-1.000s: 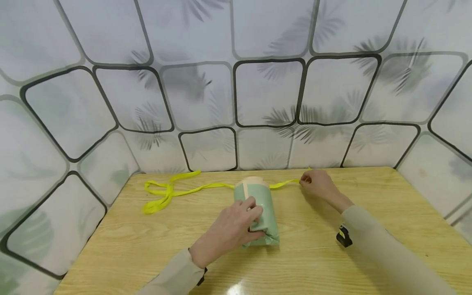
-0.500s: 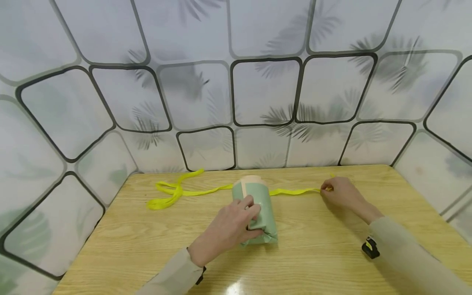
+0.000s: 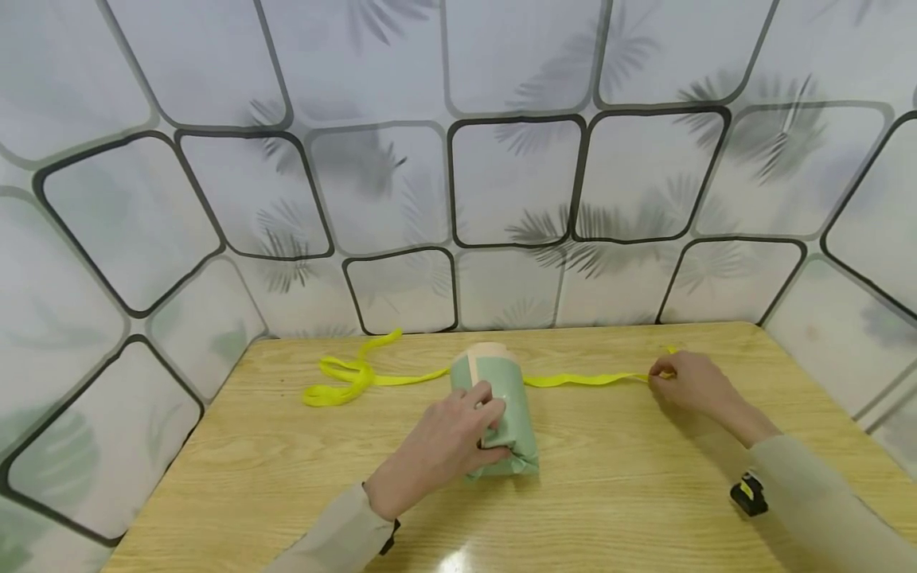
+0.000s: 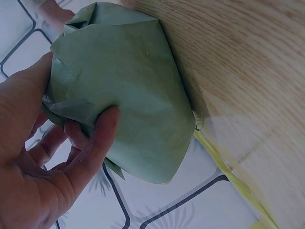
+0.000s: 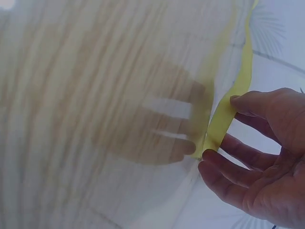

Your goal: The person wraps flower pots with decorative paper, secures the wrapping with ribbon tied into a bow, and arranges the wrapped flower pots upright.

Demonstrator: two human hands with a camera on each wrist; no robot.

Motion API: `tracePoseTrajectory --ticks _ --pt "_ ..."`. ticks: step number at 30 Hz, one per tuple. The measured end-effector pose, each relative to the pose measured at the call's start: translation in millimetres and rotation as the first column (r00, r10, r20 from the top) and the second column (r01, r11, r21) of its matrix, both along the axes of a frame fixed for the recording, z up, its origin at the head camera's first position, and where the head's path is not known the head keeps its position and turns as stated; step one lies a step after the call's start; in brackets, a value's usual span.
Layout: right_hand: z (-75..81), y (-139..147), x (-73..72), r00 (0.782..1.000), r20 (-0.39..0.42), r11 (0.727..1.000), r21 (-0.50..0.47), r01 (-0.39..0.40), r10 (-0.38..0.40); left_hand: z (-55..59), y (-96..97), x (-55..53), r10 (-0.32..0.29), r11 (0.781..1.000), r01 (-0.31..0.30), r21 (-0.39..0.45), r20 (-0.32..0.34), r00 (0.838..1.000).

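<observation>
A package wrapped in green paper (image 3: 514,410), pale at its far end, lies lengthwise on the table. My left hand (image 3: 444,438) grips its near end, with the thumb at the folded paper; the left wrist view shows the fingers (image 4: 106,131) against the green wrapping (image 4: 138,81). A yellow ribbon (image 3: 580,380) emerges on both sides of the package near its far end; the stretch at the package is hidden. Out to the right, my right hand (image 3: 702,390) pinches the ribbon close to its end. In the right wrist view, thumb and fingers hold the flat ribbon (image 5: 244,67).
Loose loops of the same ribbon (image 3: 342,391) lie on the left part of the wooden table (image 3: 286,469). A patterned wall panel (image 3: 401,290) rises right behind the table's far edge, with further panels at both sides.
My right hand has moved right, drawing the ribbon with it. The ribbon's right stretch is longer and the left loops have slid toward the package. My left hand has stayed on the package.
</observation>
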State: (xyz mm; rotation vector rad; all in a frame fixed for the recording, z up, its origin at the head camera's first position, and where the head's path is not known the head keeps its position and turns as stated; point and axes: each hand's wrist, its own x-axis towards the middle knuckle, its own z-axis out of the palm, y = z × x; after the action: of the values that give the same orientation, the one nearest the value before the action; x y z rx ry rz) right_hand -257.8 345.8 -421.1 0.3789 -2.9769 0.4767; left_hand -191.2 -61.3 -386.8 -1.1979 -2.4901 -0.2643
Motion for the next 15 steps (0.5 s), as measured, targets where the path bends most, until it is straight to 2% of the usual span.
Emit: tracePoseTrajectory --ticks 10,15 --pt "2.4 16.6 8.4 0.999 0.025 0.999 0.027 0.019 -0.02 -1.7 0.2 -0.2 0.003 1.0 -0.003 0.008 0.009 1.0" --pt "8.9 12.9 16.8 0.997 0.019 0.997 0.026 0.076 -0.076 -2.7 -0.5 -0.3 -0.003 1.0 0.002 0.029 0.028 1.0"
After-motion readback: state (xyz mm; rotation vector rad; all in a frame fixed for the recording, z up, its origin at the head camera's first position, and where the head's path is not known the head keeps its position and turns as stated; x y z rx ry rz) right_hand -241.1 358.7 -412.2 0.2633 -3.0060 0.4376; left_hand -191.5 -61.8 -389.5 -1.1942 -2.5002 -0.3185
